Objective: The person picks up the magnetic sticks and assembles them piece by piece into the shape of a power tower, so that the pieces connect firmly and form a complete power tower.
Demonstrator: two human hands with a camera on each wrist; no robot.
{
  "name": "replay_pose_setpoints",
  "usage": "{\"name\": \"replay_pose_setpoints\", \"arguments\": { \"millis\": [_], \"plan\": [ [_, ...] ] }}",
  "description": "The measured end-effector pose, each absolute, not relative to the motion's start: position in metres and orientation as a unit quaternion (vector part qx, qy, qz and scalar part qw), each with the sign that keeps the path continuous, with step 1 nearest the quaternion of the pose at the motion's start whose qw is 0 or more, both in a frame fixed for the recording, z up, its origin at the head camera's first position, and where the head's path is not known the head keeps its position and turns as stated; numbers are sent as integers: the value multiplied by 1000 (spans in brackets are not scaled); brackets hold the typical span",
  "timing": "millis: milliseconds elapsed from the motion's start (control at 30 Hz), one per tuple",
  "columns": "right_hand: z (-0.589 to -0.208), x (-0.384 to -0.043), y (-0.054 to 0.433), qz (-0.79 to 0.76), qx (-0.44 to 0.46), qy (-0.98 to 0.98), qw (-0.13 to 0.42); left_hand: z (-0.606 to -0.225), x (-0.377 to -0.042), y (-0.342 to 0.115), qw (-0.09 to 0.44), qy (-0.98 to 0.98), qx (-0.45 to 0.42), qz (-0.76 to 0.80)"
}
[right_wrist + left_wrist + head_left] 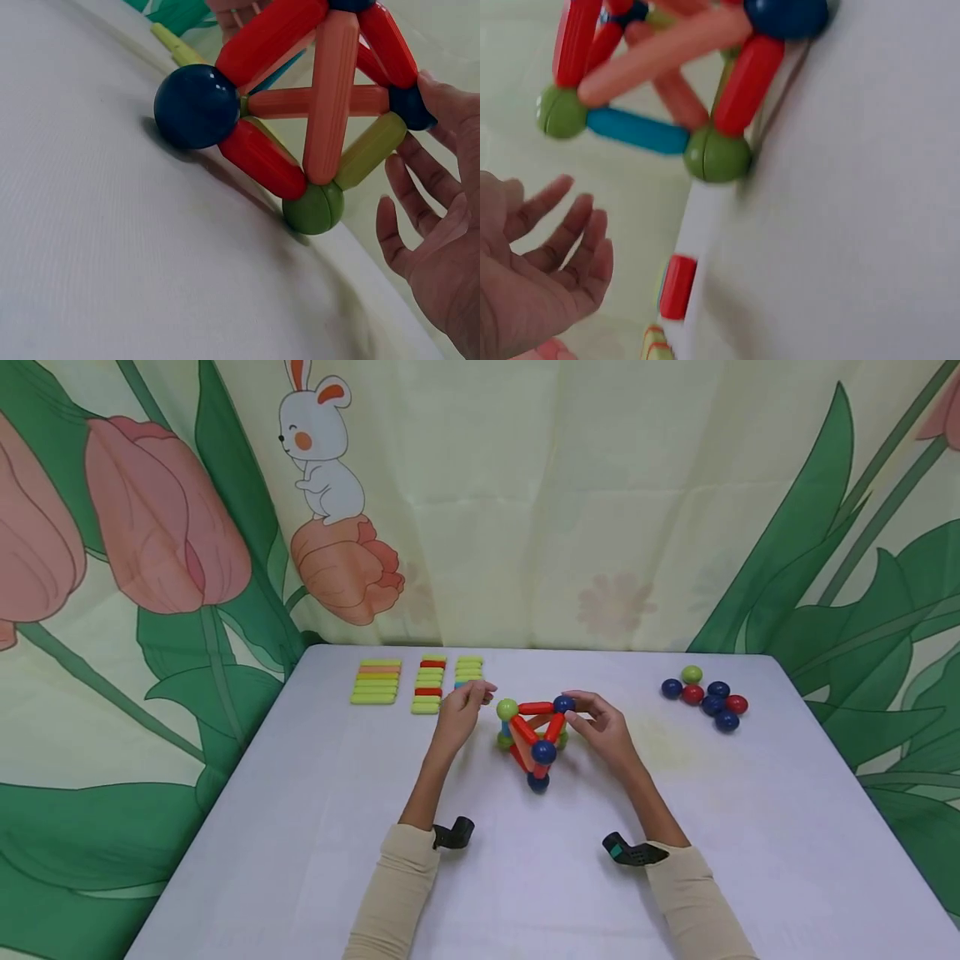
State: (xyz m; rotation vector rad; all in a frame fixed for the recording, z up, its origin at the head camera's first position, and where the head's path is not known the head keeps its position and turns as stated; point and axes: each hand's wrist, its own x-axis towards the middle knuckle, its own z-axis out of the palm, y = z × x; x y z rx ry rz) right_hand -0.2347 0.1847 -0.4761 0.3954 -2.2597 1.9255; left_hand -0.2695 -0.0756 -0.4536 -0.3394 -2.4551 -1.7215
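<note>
A toy frame of balls and sticks, with red sticks point(536, 708) and salmon sticks point(331, 97), stands on the table between the hands. My right hand point(603, 731) pinches the dark blue ball point(564, 704) at its upper right corner, thumb and forefinger on it. Left of the frame, my left hand point(461, 714) holds nothing. Its fingers are loosely bent, apart from the upper green ball point(562, 112). A blue stick point(637, 130) joins that ball to a lower green ball point(718, 154). Another dark blue ball point(197, 107) sits low on the near side.
Sticks lie in rows at the back left: a lime and orange group point(377, 682), a lime and red group point(429, 685), and a third group point(469, 667) partly behind my left hand. Loose balls point(715, 705) in blue, red and green cluster at the back right. A printed curtain point(525, 527) hangs behind the table.
</note>
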Motion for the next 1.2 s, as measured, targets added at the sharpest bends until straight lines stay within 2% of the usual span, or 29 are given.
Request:
{"name": "replay_pose_setpoints", "arguments": {
  "millis": [100,233,433,600,833,1067,1200],
  "plan": [
    [-477,-234,188,638,145,-752,78,-454,-272,-93,104,-857,-84,-499],
    [-477,-233,193,636,157,-751,78,-457,-274,-115,122,-907,-18,-402],
    [-479,-231,202,629,153,-760,62,-465,-275,-135,88,-946,30,-311],
    [-482,-229,208,595,148,-790,11,-472,-276,-140,57,-951,40,-302],
    [-491,-230,212,455,145,-877,-51,-471,-277,-143,31,-965,46,-255],
    [-491,-232,206,405,144,-901,-55,-464,-272,-142,-17,-975,45,-217],
    [-491,-231,204,393,140,-907,-53,-457,-269,-137,-36,-954,10,-298]
  ]
}}
